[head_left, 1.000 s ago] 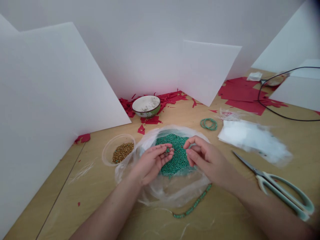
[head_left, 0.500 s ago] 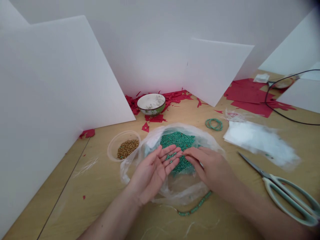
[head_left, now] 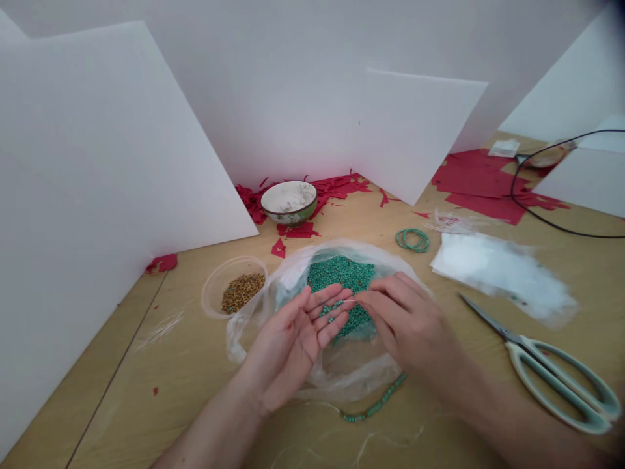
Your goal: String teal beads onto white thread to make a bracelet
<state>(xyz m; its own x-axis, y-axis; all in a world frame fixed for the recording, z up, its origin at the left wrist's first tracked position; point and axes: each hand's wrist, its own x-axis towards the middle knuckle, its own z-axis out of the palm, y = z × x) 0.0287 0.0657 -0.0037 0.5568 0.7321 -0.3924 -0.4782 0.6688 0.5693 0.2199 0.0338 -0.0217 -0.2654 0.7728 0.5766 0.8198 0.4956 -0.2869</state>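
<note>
Palm up, my left hand point(head_left: 295, 348) is open over the bag, with several loose green beads point(head_left: 333, 311) lying on its fingers. The fingertips of my right hand point(head_left: 407, 319) pinch a thin pale thread point(head_left: 348, 300), whose end reaches the beads on the left fingers. Beneath both hands, a clear plastic bag point(head_left: 336, 371) spreads open around a heap of green beads point(head_left: 339, 270). A strand of strung green and brown beads point(head_left: 374, 410) curves over the table below my right hand; its upper end goes out of sight there.
Left of the bag stands a clear tub point(head_left: 208, 293) of gold-brown beads. Scissors point(head_left: 525, 345) lie at right, near plastic packets point(head_left: 502, 273) and green bead loops point(head_left: 413, 240). A bowl point(head_left: 289, 203) sits among red paper scraps at the back. White boards point(head_left: 415, 130) enclose the table.
The whole view has shifted slightly, so things sit a little further left. My right hand has drawn back slightly from the left fingers, and more thread shows between them.
</note>
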